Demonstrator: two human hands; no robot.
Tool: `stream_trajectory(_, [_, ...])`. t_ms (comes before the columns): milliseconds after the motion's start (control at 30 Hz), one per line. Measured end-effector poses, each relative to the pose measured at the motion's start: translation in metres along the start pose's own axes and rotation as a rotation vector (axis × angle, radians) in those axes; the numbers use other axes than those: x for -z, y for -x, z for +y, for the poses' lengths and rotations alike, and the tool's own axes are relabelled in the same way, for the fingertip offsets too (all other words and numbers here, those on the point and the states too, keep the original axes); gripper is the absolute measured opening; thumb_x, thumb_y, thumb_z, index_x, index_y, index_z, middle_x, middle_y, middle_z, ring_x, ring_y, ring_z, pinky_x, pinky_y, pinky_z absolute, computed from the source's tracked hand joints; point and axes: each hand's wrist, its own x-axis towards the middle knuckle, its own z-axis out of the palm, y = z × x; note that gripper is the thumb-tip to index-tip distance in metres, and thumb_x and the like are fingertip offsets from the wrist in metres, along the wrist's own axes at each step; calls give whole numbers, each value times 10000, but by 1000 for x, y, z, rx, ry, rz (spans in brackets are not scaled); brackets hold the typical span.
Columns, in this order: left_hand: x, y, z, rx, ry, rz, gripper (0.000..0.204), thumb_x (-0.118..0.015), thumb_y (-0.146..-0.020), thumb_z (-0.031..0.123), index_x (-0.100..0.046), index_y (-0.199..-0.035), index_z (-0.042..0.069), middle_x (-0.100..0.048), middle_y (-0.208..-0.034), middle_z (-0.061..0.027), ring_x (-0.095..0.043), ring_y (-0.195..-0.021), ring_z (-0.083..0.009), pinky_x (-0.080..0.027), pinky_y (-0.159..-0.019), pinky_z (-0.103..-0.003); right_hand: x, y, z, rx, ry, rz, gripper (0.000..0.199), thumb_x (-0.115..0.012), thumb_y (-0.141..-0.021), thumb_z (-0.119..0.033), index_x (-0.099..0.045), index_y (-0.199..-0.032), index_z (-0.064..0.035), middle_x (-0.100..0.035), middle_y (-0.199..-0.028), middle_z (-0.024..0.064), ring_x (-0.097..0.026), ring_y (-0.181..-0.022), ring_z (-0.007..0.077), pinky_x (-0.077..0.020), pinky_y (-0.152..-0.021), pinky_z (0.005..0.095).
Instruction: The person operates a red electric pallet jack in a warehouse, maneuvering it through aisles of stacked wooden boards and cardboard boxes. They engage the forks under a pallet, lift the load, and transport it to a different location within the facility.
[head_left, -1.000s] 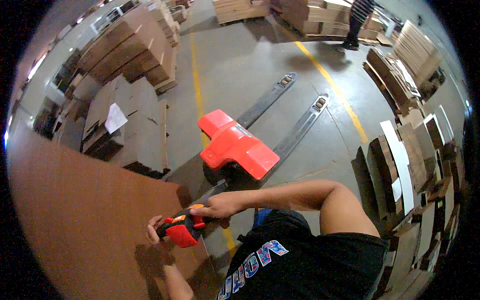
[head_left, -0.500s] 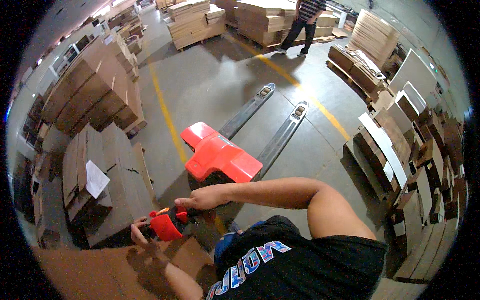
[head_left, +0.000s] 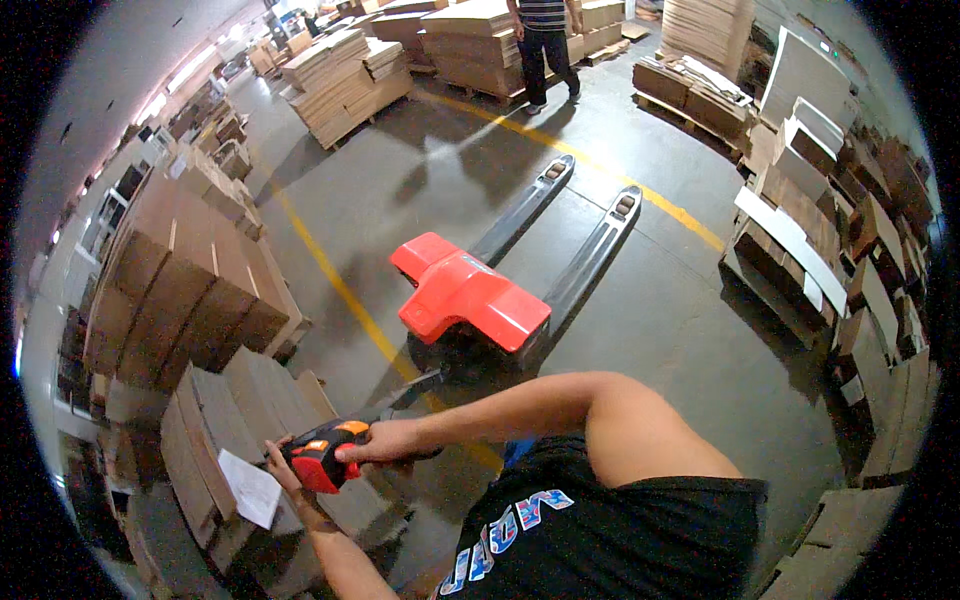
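A red electric pallet jack (head_left: 470, 290) stands on the floor in front of me, its two dark forks (head_left: 592, 262) pointing away to the upper right. Its red and black control handle (head_left: 318, 466) is tilted toward my left. My right hand (head_left: 385, 443) is closed round the handle's right side, thumb on top. On the handle's left side rests my left hand (head_left: 287, 472), fingers curled at its grip and partly hidden by it. The forks carry nothing.
Flat cardboard stacks (head_left: 262, 395) lie close at my left, a white sheet (head_left: 250, 488) on them. Taller brown stacks (head_left: 190, 280) stand beyond. Yellow lines (head_left: 335, 285) run along the floor. Cardboard (head_left: 785, 250) lines the right. A person (head_left: 545, 55) is at the far stacks.
My view has shifted, so the jack's body sits farther right in it and the near left stacks lower. More of the handle's shaft shows. The far person has changed stance. Both hands stay on the handle.
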Motion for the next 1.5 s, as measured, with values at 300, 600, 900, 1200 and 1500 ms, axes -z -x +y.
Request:
stream_trajectory(300, [-51,-35,36,0,-90,-213,616,-416,-1121,575,-697,-1169,30,-715,-1011,-101,-701,-875,-244,-591,-827,-382,-11,-40,25,-158,-75,229,856,-351,-997,-836,-601,-806,-39,-540,-700,70,-563,-590,206,-486,-531,376])
stream_trajectory(600, [-195,-127,42,-122,-192,-538,635,-386,-1144,529,-738,-1113,2,-734,-1078,-109,-692,-989,-217,-559,-902,-358,74,-13,18,-121,-104,517,882,-415,-951,-872,-673,-850,-36,-611,-721,74,-613,-609,192,-495,-554,355])
stream_trajectory(900, [-438,-366,-13,-64,-196,-763,550,-409,-1130,546,-730,-1154,100,-673,-1032,-29,-640,-915,-164,-543,-847,-315,293,-84,2,-111,-14,792,869,-581,-881,-869,-728,-940,-15,-617,-783,54,-616,-649,151,-489,-558,337])
stream_trajectory(1200, [-603,-419,7,-82,-147,-890,432,-671,-1022,344,-521,-1358,117,-599,-1191,-69,-621,-1060,-200,-537,-934,-373,400,-128,-5,-38,-201,941,829,-628,-842,-873,-694,-854,-46,-600,-705,32,-597,-575,152,-470,-504,322])
stream_trajectory(1500, [-684,-488,-21,-71,-19,-1104,451,-684,-966,238,-528,-1359,83,-601,-1183,-117,-669,-969,-234,-627,-814,-391,418,-140,-42,-78,-149,1078,778,-574,-937,-805,-647,-868,-34,-619,-713,71,-646,-634,171,-521,-583,346])
